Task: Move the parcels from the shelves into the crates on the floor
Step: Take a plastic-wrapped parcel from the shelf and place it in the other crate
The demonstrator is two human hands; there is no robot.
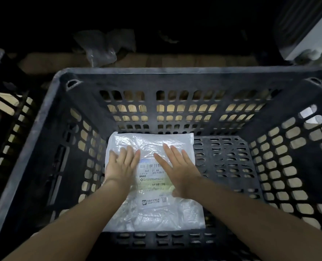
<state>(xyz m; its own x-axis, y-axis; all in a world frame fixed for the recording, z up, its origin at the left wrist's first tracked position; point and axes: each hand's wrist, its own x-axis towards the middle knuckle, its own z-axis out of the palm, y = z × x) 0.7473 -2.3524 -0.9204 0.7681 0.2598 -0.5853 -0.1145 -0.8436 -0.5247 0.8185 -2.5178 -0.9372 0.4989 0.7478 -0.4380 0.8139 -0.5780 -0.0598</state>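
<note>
Down at the bottom of the crate (49, 117), I am watching both hands settling a parcel (152, 213) flat on the perforated floor. Left hand (121, 165) is lying palm-down on the bag's left half, fingers straight and spread; right hand (177, 172) is doing the same toward the right half, thumb reaching across the label (151, 178). Neither hand is gripping anything — they are pressing or smoothing, as far as I can judge.

I am reading this as the tail end of a placement: the parcel is lying against the crate's left wall, its far edge close under the back wall, with bare floor open to its right. Next, I am expecting the hands to lift clear and go back up to the shelves for another parcel — that calls for nothing delicate, only a clean withdrawal past the rim.

Materials: the parcel is looking like a thin, crinkled, whitish plastic mailer, rectangular and soft, with a printed label carrying a barcode. It should be slipping and rumpling easily. The crate is looking like dark, rigid plastic with lattice walls of rounded openings. A second crate (7, 117) is sitting just to the left.
</note>
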